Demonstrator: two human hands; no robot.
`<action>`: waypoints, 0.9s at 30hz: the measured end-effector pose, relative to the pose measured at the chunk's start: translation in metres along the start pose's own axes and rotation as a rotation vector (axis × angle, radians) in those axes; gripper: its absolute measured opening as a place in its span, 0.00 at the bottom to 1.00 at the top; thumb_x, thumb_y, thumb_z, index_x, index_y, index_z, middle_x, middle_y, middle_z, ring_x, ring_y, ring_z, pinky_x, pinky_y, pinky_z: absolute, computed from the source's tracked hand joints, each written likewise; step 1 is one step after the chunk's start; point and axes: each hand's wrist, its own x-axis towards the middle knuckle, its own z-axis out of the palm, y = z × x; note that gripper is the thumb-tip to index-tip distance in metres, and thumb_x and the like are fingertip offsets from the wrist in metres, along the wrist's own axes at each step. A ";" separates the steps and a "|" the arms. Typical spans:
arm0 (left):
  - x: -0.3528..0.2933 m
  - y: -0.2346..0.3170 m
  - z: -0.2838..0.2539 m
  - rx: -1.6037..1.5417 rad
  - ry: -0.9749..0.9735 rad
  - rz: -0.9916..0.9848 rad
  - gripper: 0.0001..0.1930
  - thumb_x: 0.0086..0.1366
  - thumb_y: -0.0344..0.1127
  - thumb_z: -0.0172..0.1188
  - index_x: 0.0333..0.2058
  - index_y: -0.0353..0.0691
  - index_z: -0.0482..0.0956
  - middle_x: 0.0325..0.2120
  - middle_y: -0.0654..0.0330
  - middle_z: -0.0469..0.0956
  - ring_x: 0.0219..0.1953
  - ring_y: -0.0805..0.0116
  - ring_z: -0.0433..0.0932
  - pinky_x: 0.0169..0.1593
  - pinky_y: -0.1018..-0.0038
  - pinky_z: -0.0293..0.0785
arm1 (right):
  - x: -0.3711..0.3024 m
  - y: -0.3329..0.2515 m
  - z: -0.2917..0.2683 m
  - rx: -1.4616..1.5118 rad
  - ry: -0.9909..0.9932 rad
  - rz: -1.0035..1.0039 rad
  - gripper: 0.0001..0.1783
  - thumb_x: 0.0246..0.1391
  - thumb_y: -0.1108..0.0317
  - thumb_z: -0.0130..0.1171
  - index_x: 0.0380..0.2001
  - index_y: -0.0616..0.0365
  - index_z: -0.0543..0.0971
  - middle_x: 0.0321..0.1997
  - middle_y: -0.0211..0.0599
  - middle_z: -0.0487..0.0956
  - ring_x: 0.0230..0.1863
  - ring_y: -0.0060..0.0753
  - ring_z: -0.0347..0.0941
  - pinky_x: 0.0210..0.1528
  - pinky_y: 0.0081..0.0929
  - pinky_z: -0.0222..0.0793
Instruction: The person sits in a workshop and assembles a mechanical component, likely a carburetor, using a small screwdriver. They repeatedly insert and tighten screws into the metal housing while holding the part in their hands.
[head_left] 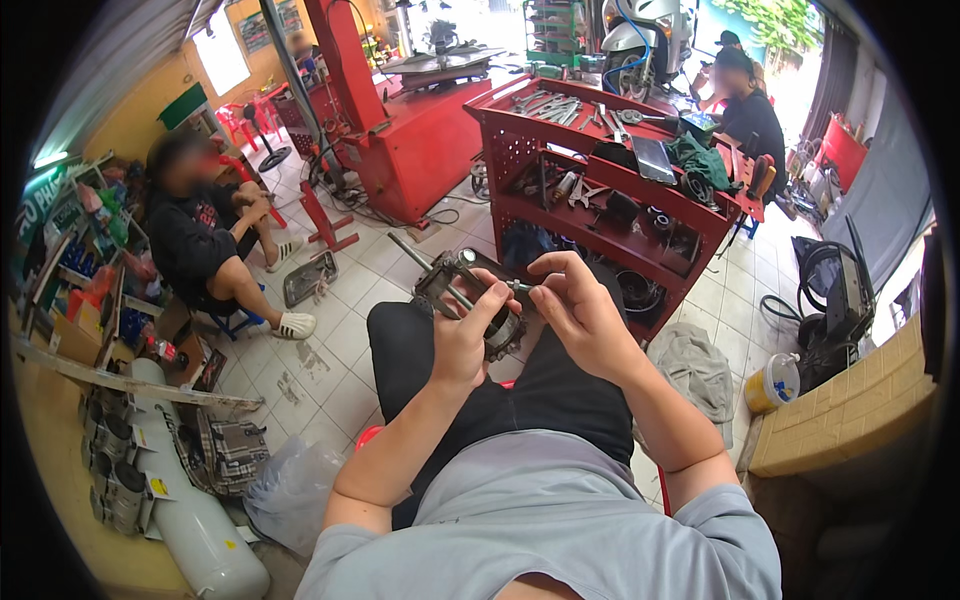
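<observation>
dark metal part (510,335) held above the lap (500,415)

the left hand (465,340) curls its fingers round it; the right hand (585,315) pinches a small silver piece (518,285) between its fingers, just beside it. beyond stands a red tool cart (520,122), wrenches (555,108) lying on top.

Part (432,285): in left hand (468,338); right hand (592,318) beside it
Cart (508,212): ahead, right of part
Wrenches (548,106): on cart top, left of phone (654,160)
Tray (308,281): on floor (340,378), left of part
Cylinder (195,505): far left, plastic bag (295,490) beside it
Bucket (772,386): far right, cloth (692,372) to its left
</observation>
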 end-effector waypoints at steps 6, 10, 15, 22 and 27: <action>-0.002 0.002 0.003 0.054 0.044 0.049 0.07 0.61 0.24 0.59 0.37 0.39 0.73 0.31 0.62 0.76 0.32 0.73 0.79 0.37 0.77 0.75 | -0.003 -0.008 -0.002 -0.108 -0.059 0.029 0.13 0.62 0.73 0.49 0.49 0.61 0.67 0.24 0.33 0.71 0.24 0.18 0.63 0.28 0.20 0.63; 0.002 0.003 0.001 0.066 0.051 0.061 0.07 0.61 0.24 0.59 0.37 0.38 0.73 0.31 0.62 0.76 0.33 0.72 0.79 0.38 0.77 0.76 | -0.001 -0.011 -0.002 -0.087 -0.128 0.040 0.15 0.62 0.72 0.48 0.52 0.60 0.68 0.23 0.31 0.69 0.24 0.17 0.62 0.29 0.20 0.62; 0.003 0.003 -0.002 0.081 0.050 0.071 0.07 0.61 0.24 0.58 0.38 0.38 0.73 0.31 0.62 0.76 0.33 0.72 0.79 0.39 0.77 0.76 | -0.001 -0.003 -0.003 0.129 -0.149 0.075 0.15 0.63 0.73 0.44 0.52 0.61 0.69 0.27 0.27 0.68 0.28 0.16 0.60 0.31 0.18 0.61; 0.003 0.002 -0.003 0.060 0.041 0.051 0.08 0.62 0.24 0.58 0.39 0.39 0.72 0.31 0.62 0.76 0.33 0.72 0.79 0.38 0.77 0.76 | 0.000 0.002 -0.005 0.197 -0.189 0.010 0.14 0.61 0.76 0.42 0.49 0.61 0.71 0.28 0.27 0.68 0.31 0.16 0.62 0.33 0.17 0.62; 0.001 0.003 -0.001 0.061 0.041 0.049 0.08 0.61 0.23 0.58 0.39 0.39 0.72 0.31 0.62 0.77 0.32 0.72 0.79 0.38 0.77 0.76 | 0.000 -0.005 -0.005 0.111 -0.109 0.033 0.13 0.58 0.79 0.42 0.44 0.61 0.73 0.27 0.28 0.69 0.30 0.16 0.63 0.33 0.18 0.63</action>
